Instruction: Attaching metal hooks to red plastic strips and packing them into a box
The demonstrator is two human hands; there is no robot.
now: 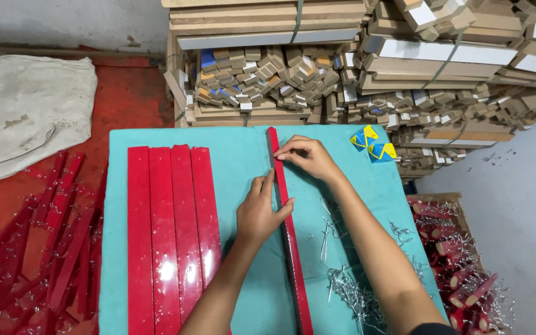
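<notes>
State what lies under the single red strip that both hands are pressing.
Under the red strip lies the teal table cover. The left hand and right hand press on the strip. Whatever is beneath the cover is hidden.

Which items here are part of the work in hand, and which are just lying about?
In hand: red strip, left hand, right hand.
Lying about: four red strips, metal hooks, blue-yellow corner pieces, cloth sack, stacked mouldings.

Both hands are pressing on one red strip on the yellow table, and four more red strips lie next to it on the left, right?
Almost. The table is teal, not yellow, as the head view shows. The rest holds: the left hand and the right hand both press on one red strip, and four more red strips lie side by side to its left.
</notes>
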